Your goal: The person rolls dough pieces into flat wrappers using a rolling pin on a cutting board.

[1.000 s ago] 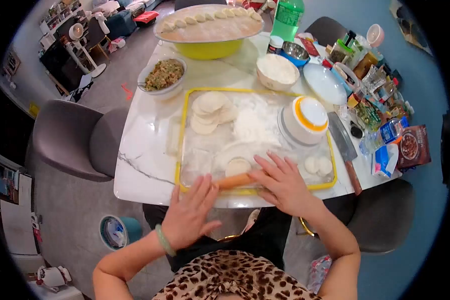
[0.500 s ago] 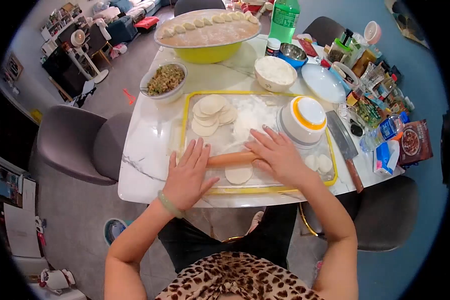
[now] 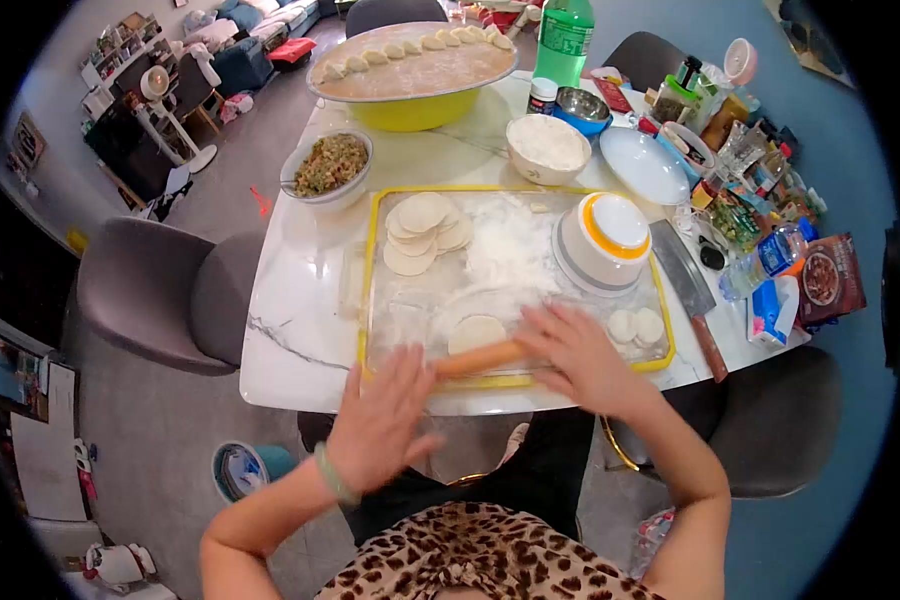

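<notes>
A wooden rolling pin [image 3: 482, 358] lies near the front edge of a yellow-rimmed board [image 3: 400, 322]. My left hand [image 3: 382, 415] rests on its left end, fingers stretched and slightly blurred. At the right end, my right hand [image 3: 582, 358] is spread flat over the pin. Just beyond the pin is a round dough wrapper [image 3: 476, 332], its near edge next to the wood. A stack of wrappers [image 3: 420, 225] sits at the board's back left, beside loose flour [image 3: 510, 250]. Flattened dough pieces [image 3: 634, 326] lie at the right, in front of an upturned bowl [image 3: 598, 250].
A cleaver [image 3: 685, 275] lies right of the board. Behind are a bowl of filling [image 3: 330, 165], a bowl of flour [image 3: 548, 148] and a large tray [image 3: 400, 75] bearing a row of dumplings over a yellow-green basin [image 3: 420, 112]. Bottles and jars crowd the right side.
Both hands and the rolling pin have moved toward me, off the middle of the wrapper to its near edge. More of the wrapper shows now.
</notes>
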Motion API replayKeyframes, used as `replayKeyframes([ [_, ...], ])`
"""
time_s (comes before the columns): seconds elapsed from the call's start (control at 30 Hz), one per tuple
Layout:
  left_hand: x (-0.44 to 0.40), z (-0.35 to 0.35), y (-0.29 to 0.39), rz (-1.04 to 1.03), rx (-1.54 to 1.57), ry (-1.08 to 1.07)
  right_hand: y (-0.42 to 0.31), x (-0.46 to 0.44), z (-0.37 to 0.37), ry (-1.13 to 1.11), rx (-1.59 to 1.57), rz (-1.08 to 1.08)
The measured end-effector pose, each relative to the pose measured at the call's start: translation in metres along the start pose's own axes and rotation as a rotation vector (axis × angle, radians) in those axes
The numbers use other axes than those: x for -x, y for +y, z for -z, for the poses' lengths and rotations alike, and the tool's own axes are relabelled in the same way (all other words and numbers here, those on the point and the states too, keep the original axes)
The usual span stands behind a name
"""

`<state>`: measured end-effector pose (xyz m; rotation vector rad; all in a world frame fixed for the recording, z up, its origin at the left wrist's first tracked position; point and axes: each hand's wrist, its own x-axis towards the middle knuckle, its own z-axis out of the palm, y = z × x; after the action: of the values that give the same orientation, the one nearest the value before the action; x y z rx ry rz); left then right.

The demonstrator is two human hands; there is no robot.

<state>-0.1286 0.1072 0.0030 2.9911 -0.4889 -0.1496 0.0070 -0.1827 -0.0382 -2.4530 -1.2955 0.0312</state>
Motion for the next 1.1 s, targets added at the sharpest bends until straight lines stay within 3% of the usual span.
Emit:
replayKeyframes([
  [0.1, 0.01, -0.007, 0.001, -0.049, 0.071, -0.093, -0.017, 0.003, 0.003, 0.011, 0.146, 0.031],
  [0.23, -0.049, -0.002, -0.037, 0.08, -0.02, 0.14, 0.02, -0.051, -0.005, 0.132, 0.118, 0.021],
  [0.5, -0.007, -0.009, -0.015, 0.02, 0.011, -0.038, -0.016, -0.008, 0.005, 0.036, 0.123, 0.068],
  [0.57, -0.045, -0.012, -0.038, 0.074, -0.007, 0.163, 0.003, -0.037, -0.001, 0.075, 0.134, 0.08],
  [0.63, -0.056, -0.003, -0.04, 0.108, -0.009, 0.166, 0.019, -0.052, -0.008, 0.107, 0.14, 0.033],
  [0.77, 0.001, 0.001, -0.009, 0.027, 0.01, -0.064, 0.0, -0.003, 0.0, -0.005, 0.074, 0.005],
  [0.87, 0.013, -0.009, -0.008, -0.025, 0.042, -0.065, -0.014, -0.002, 0.003, -0.002, 0.063, 0.035],
  [0.93, -0.023, -0.007, -0.027, 0.079, -0.015, 0.02, -0.008, -0.025, 0.001, 0.094, 0.106, 0.111],
  [1.1, -0.056, -0.004, -0.049, 0.073, -0.023, 0.156, 0.02, -0.048, -0.007, 0.134, 0.047, 0.1],
])
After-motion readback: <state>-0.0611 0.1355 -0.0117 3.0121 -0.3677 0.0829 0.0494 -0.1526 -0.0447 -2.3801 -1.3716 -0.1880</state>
